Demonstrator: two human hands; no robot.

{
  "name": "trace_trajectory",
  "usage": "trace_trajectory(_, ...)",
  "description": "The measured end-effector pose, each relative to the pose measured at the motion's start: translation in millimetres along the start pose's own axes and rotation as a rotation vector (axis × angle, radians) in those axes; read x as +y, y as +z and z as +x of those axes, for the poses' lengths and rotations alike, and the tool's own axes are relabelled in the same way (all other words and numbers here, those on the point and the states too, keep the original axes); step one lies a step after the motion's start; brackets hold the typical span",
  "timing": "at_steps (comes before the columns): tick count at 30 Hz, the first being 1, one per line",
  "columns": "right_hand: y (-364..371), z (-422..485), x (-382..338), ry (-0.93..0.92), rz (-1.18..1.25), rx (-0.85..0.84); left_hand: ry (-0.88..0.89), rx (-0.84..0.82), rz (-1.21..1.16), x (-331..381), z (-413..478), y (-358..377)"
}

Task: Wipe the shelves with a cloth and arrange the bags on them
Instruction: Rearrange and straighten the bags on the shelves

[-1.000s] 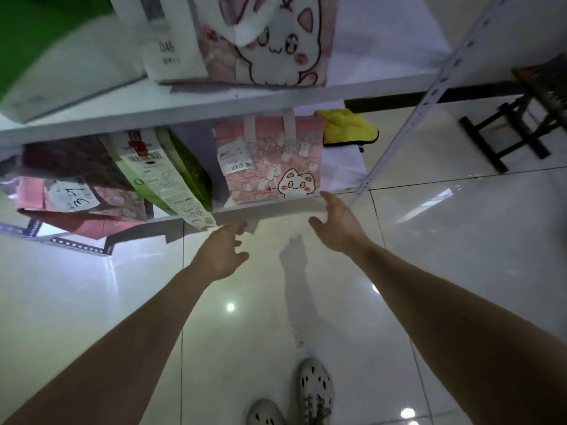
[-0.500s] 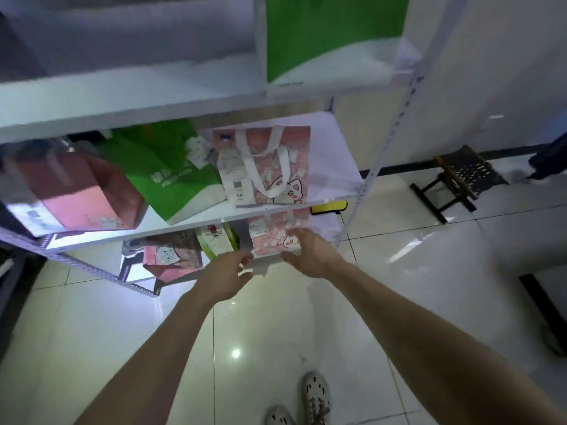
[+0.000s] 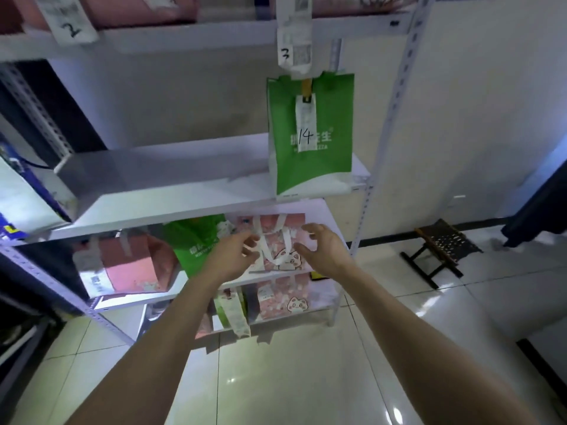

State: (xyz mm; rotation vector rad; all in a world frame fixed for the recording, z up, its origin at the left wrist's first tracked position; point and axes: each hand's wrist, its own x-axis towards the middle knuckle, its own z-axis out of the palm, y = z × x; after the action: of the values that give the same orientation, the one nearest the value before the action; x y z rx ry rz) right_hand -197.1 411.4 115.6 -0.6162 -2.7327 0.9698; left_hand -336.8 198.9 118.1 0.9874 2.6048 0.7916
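Note:
A white metal shelf unit (image 3: 171,207) stands before me with several tiers. On the second tier from the floor stands a pink cat-print bag (image 3: 282,240) with white handles. My left hand (image 3: 233,256) and my right hand (image 3: 322,250) hover on either side of it, fingers spread and loosely bent, holding nothing. Left of it on that tier are a green bag (image 3: 196,243) and another pink bag (image 3: 135,265). A tall green bag (image 3: 310,133) tagged "14" stands on the tier above. On the lowest tier, a pink cat bag (image 3: 285,296) shows.
A small dark folding stool (image 3: 441,246) stands on the glossy tiled floor to the right. Paper tags marked 2 (image 3: 70,23) and 3 (image 3: 294,41) hang from the top tier. A dark rack (image 3: 27,96) flanks the left side. A yellow item (image 3: 319,276) peeks behind the lower tier.
My view has tilted up from the lowest tier. Both hands rose from the bottom pink bag to the pink bag one tier higher.

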Motion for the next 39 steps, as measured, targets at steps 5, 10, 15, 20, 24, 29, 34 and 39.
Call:
trace_trajectory(5, -46, 20, 6, 0.043, 0.079, 0.297, 0.041, 0.148, -0.095, 37, 31, -13)
trace_trajectory(10, -78, 67, 22, 0.089, 0.052, 0.474, 0.034, 0.259, -0.24, 64, 84, -21)
trace_trajectory(15, -102, 124, 41, 0.131, 0.136, 0.306, 0.024, 0.255, -0.362, 82, 132, -16)
trace_trajectory(20, -84, 151, 30, 0.024, 0.071, 0.148, 0.044, 0.221, -0.439, 67, 146, -14)
trace_trajectory(24, -47, 163, -15, -0.048, 0.063, 0.097, -0.028, 0.304, -0.454, 23, 134, -38)
trace_trajectory(29, 27, 168, -91, -0.133, 0.133, 0.054, -0.097, 0.429, -0.406, -64, 98, -89)
trace_trajectory(34, 97, 168, -168, -0.16, 0.172, 0.034, -0.112, 0.481, -0.401, -146, 62, -141)
trace_trajectory(39, 140, 161, -222, -0.099, 0.133, 0.058, -0.068, 0.446, -0.352, -198, 46, -179)
